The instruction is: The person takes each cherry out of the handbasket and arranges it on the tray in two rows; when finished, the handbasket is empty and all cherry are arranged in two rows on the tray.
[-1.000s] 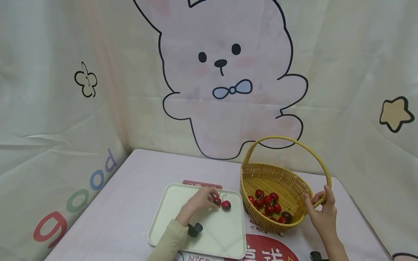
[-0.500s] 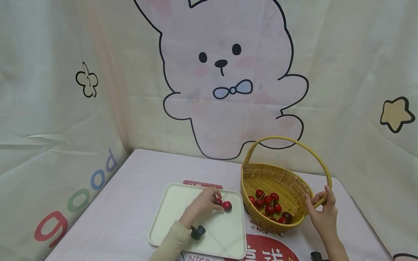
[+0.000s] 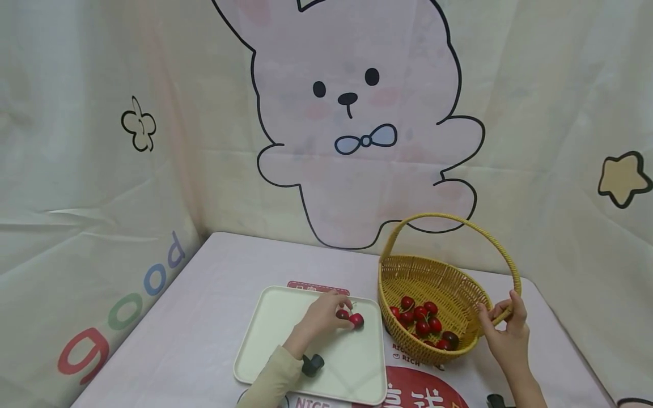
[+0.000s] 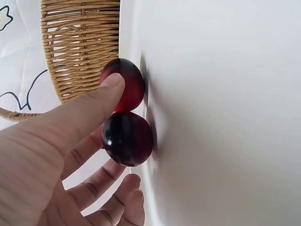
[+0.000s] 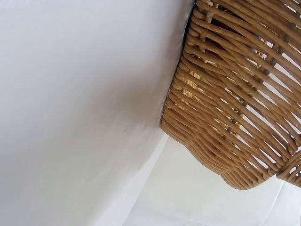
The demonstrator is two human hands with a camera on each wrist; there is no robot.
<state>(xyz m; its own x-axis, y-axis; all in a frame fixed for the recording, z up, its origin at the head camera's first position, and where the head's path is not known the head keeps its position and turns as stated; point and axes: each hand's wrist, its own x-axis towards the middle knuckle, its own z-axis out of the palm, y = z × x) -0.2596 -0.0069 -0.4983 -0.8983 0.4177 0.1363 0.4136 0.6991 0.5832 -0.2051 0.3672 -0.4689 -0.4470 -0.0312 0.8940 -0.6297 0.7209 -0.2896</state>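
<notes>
Two dark red cherries sit side by side on a cream tray [image 3: 275,334]. My left hand [image 3: 321,314] reaches over them from the left. In the left wrist view its thumb lies on the redder cherry [image 4: 134,89], and the fingers curl behind. The darker cherry [image 4: 128,141] touches that one, between thumb and fingers. My right hand [image 3: 507,334] grips the handle [image 3: 510,266] of a yellow wicker basket [image 3: 433,272] at its right base. Several cherries [image 3: 420,314] lie inside the basket. The right wrist view shows the wicker wall [image 5: 235,103] but no fingers.
The basket stands just right of the tray on a pale tablecloth [image 3: 168,351] with a red printed patch [image 3: 423,388]. A cloth backdrop [image 3: 551,226] with a cartoon figure rises behind the table.
My left hand has shifted slightly right, and its thumb has come onto the right-hand cherry. The right hand and the basket have stayed in place.
</notes>
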